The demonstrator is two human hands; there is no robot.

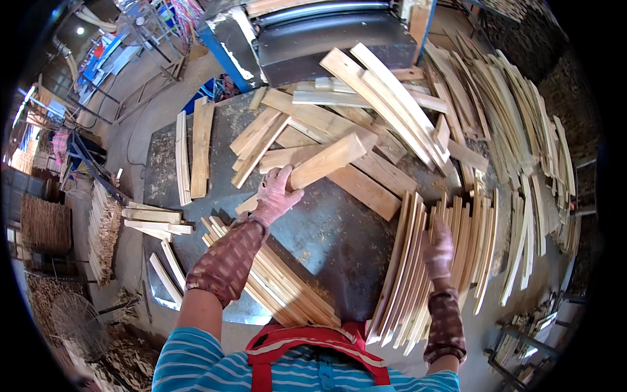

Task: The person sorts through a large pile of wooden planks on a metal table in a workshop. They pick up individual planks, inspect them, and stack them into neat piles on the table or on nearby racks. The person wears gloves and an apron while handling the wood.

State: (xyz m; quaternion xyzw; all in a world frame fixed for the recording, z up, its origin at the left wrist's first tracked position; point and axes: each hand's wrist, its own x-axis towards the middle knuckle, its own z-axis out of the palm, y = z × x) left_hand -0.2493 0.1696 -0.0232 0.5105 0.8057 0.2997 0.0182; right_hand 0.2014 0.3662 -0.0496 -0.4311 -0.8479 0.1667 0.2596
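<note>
A short wooden board (330,161) is gripped at its near end by my left hand (277,194), which wears a pale pinkish glove. The board slants up to the right above a jumble of loose boards (307,117) on the dark metal table (346,242). My right hand (439,251), also gloved, is over a row of narrow wooden slats (405,255) at the table's right; motion smears its fingers, so I cannot tell whether it holds one. Below my left forearm lies another bundle of slats (281,281), fanned toward my body.
A machine with a metal roller (326,13) stands at the table's far side. Two boards (201,147) lie at the far left, with short pieces (157,219) on the left edge. Long strips (509,111) pile up at the right. A fan (77,317) stands lower left.
</note>
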